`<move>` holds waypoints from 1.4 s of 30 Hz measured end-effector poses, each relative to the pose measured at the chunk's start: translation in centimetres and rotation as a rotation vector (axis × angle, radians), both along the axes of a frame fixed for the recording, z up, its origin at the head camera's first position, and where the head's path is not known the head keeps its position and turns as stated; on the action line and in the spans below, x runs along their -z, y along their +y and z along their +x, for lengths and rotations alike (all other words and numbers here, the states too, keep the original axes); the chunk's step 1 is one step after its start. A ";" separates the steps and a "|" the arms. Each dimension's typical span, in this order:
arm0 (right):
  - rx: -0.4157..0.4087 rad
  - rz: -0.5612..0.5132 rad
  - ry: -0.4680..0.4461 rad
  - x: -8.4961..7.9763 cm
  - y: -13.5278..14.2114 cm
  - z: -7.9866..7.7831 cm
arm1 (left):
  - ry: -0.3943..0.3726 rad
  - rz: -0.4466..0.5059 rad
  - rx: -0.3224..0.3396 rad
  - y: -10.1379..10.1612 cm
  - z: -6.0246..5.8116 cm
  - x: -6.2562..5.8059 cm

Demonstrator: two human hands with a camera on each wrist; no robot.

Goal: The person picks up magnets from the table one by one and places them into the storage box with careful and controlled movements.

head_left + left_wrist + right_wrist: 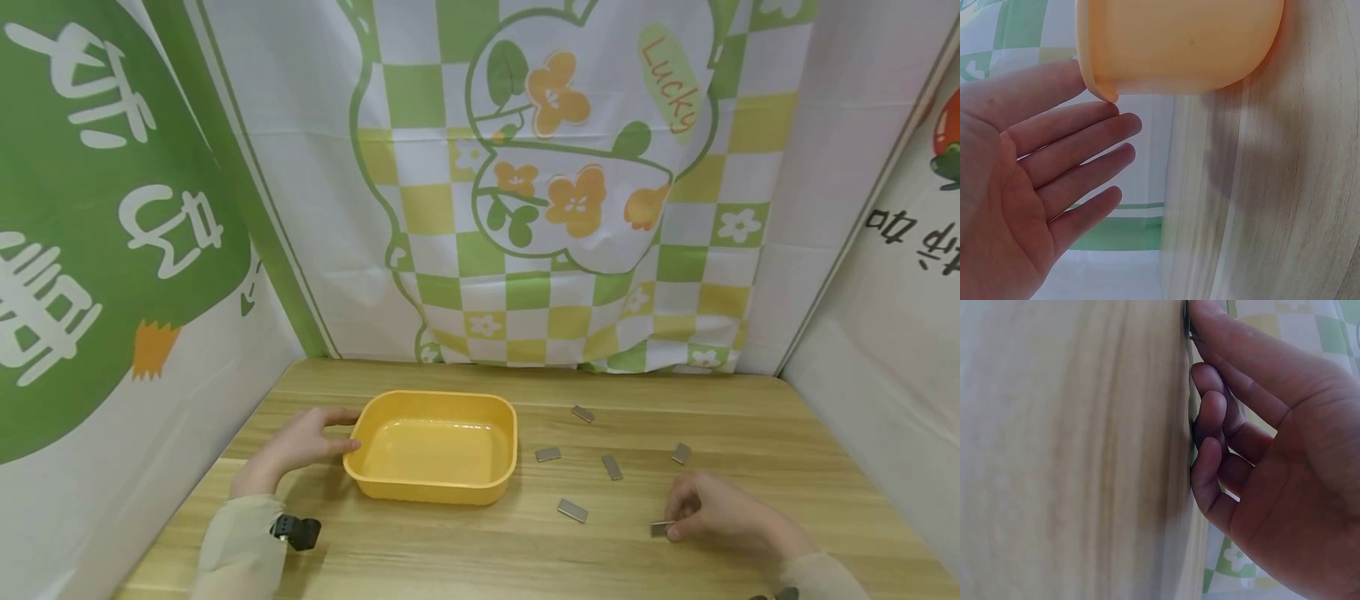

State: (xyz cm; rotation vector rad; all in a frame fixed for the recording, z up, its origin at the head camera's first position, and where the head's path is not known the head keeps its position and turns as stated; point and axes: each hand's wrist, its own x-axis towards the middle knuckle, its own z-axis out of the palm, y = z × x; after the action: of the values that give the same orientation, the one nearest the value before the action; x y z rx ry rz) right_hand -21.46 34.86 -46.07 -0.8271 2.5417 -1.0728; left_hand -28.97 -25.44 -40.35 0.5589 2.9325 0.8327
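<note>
The counter (450, 558) was made of wood, and a cloth (562, 208) hung along its back edge. A cloth hung by each side edge, too. The front edge was out of sight. The yellow tub (427, 493) stood left of the middle with its open top up. A strip of wood lay between the tub and the back edge, and more wood showed in front of it. On its left there was room before the side edge — and that was where the left hand (303, 446) was.

Little grey bars lay to the right of the tub, with wood between each one and the next. The back bar (582, 413) was closest to the back edge. The near bar (548, 454) was just beside the tub. The middle bar (612, 467) was a bit more to the right, and the far bar (681, 453) was just behind the right hand (712, 508). The front bar (573, 511) lay near the tub's right front corner.

The left hand was spread wide, with its fingers (1085, 144) long and straight. Its thumb and first finger touched the left end of the tub, up by the rim.

The right hand was more closed, with its fingers curled in. It pinched the end of the last bar (658, 529) — the rest stuck out to the left of the thumb. I could not tell if that bar was off the wood.
</note>
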 end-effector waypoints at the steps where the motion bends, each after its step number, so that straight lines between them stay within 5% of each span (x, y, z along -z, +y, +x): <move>1: 0.001 0.003 -0.001 0.0 0.0 0.0 | 0.002 0.000 -0.001 0.0 0.0 0.0; 22: 0.025 -0.145 -0.104 0.3 0.1 -0.1 | 0.001 0.016 0.002 -0.1 0.2 0.0; 42: 0.159 -0.089 -0.089 -0.8 -1.0 -0.2 | -0.027 0.027 0.002 -0.1 0.1 0.0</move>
State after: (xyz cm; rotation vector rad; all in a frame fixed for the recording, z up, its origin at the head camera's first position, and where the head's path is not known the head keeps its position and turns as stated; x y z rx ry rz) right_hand -21.64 33.81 -45.31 -0.5912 2.5355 -1.2496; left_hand -28.89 -25.52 -40.33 0.5480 2.8999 0.8742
